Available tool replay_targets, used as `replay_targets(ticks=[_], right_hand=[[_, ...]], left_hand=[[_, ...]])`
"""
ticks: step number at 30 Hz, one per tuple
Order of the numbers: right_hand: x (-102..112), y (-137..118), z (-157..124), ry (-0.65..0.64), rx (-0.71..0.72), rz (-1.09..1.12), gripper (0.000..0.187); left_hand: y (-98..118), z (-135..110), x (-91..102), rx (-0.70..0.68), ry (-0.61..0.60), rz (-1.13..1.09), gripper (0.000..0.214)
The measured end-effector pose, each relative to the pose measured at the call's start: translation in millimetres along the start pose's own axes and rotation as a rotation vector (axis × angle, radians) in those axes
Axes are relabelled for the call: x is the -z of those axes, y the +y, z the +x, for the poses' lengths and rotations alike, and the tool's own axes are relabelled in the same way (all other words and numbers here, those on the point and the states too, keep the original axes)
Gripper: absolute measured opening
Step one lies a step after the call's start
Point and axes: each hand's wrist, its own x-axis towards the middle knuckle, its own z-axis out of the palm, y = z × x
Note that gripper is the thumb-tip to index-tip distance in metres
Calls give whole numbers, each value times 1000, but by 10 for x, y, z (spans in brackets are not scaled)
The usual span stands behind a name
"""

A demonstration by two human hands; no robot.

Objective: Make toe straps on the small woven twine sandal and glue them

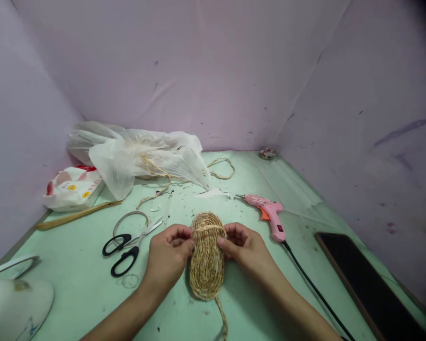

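Note:
Between my hands is an oval woven straw sole (208,265), made of coiled braided cord, with a strand crossing its upper part. My left hand (172,251) pinches its left edge near one end of that strand. On the opposite edge, my right hand (243,246) grips with the thumb on top and the fingers curled at the side. A loose tail of straw cord (222,315) trails from the sole's lower end toward me. Black-handled scissors (133,248) lie spread beside my left hand. A pink glue gun (266,213) rests beyond my right hand, its nozzle pointing left.
A white plastic bag (156,147) with straw cord spilling out lies at the back. Left of it is a printed package (73,189). A dark phone (365,284) lies at right, near the glue gun's black cable (305,277). A ring (129,215) sits by the scissors.

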Motion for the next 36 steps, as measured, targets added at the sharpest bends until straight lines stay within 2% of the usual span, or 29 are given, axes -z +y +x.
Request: replay_targets(ticks=[2, 4, 6, 7, 8, 10, 11, 12, 13, 15, 17, 20, 24, 29, 36], right_hand=[[47, -31, -27, -109, -35, -146, 16], [132, -65, -57, -273, -51, -337, 7], [240, -102, -71, -374, -30, -499, 11], [291, -124, -70, -349, 2, -573, 16], [331, -147, -67, -267, 46, -626, 17], [359, -200, -65, -44, 137, -655, 18], [343, -227, -71, 48, 165, -616, 19], [310, -250, -83, 65, 183, -552, 23], [262, -267, -101, 21, 174, -477, 27], [145, -274, -143, -156, 100, -335, 31], [36, -243, -173, -255, 33, -228, 26], [-57, -159, -175, -204, -33, -70, 21], [-64, -91, -138, -184, -155, 140, 29], [-39, -91, -130, -228, -204, 232, 33], [-68, -66, -145, -220, -148, 168, 32]], left_hand=[[38, 20, 40, -36, -31, 118, 6], [80, 37, 89, -67, -118, 257, 4], [117, 40, 131, -82, -234, 360, 6], [133, 33, 144, -93, -276, 393, 7], [147, 21, 151, -111, -308, 418, 8], [172, -15, 148, -170, -361, 463, 11], [184, -36, 139, -210, -390, 485, 13], [197, -56, 127, -249, -424, 501, 15], [210, -73, 115, -285, -455, 512, 17], [234, -93, 96, -339, -490, 527, 18], [249, -88, 89, -349, -496, 527, 17], [249, -42, 95, -316, -461, 520, 17], [229, 21, 102, -352, -475, 536, 19], [196, 43, 123, -425, -469, 562, 16], [119, 41, 161, -557, -549, 582, 21]])
